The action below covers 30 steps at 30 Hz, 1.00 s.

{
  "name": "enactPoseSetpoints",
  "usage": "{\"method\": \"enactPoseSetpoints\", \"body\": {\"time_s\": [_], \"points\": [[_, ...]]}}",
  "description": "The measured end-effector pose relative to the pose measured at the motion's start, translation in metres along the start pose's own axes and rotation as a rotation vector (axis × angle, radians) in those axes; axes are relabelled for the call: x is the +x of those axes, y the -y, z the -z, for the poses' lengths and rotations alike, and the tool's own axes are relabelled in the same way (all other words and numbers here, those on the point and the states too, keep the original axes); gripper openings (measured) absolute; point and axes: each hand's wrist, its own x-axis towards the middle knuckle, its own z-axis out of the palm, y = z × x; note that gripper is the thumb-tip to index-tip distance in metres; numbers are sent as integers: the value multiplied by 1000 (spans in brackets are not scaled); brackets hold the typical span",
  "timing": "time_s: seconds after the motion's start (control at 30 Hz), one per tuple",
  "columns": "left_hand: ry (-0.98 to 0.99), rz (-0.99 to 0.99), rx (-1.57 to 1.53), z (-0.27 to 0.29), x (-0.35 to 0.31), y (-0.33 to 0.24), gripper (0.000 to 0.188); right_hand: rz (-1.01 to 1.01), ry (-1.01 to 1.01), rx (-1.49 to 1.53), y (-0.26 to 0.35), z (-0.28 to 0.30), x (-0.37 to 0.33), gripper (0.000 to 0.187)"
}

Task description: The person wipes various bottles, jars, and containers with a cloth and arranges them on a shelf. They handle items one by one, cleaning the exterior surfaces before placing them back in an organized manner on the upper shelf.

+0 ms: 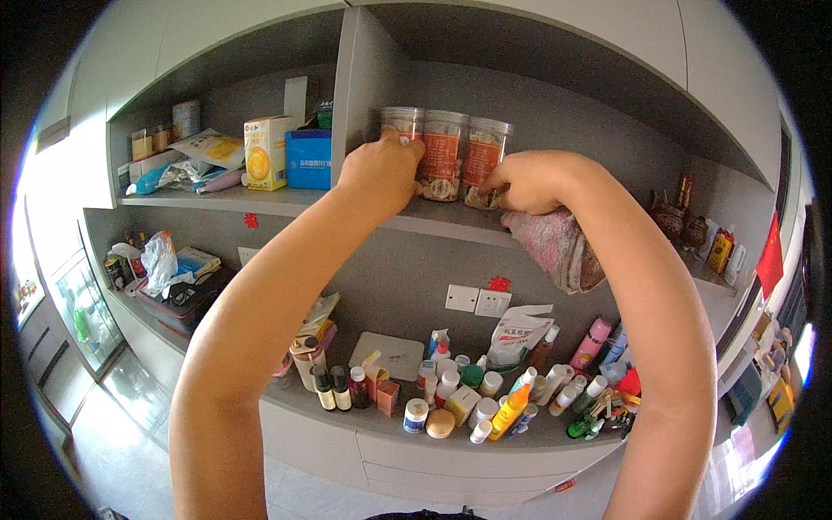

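Three clear jars with red labels and pale dried pieces inside stand side by side on the upper shelf. My left hand (381, 169) is closed at the left jar (403, 120), its fingers against the front and covering most of the lower part. Between the other two, the middle jar (442, 152) stands upright, untouched as far as I can see. My right hand (537, 180) is closed on a greyish-pink cloth (559, 247), which hangs below the shelf edge. Its fingertips reach the lower side of the right jar (485, 160).
Left of the divider (360, 87) are a yellow-white box (264, 154), a blue box (308, 160) and bags. Many bottles and tubs, among them an orange bottle (510, 411), crowd the counter below. Small dark pots (667, 217) stand at the shelf's right end.
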Motion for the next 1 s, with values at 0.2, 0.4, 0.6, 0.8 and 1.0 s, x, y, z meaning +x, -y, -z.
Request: {"method": "enactPoseSetpoints", "body": {"time_s": [0.2,0.4,0.6,0.8,1.0], "points": [[156,-82,93,6,7,-2,35,84,20,-12,-3,9,-13,45],[361,-239,176,4,22,-6,31,-10,118,-154,13,14,6,52],[542,-327,287,-12,35,-7,30,-47,167,-217,32,27,1,61],[580,-304,268,-7,35,-13,27,-97,198,-203,20,19,22,61],[432,-202,-20,-6,29,0,34,-43,106,-42,8,17,13,56]]}}
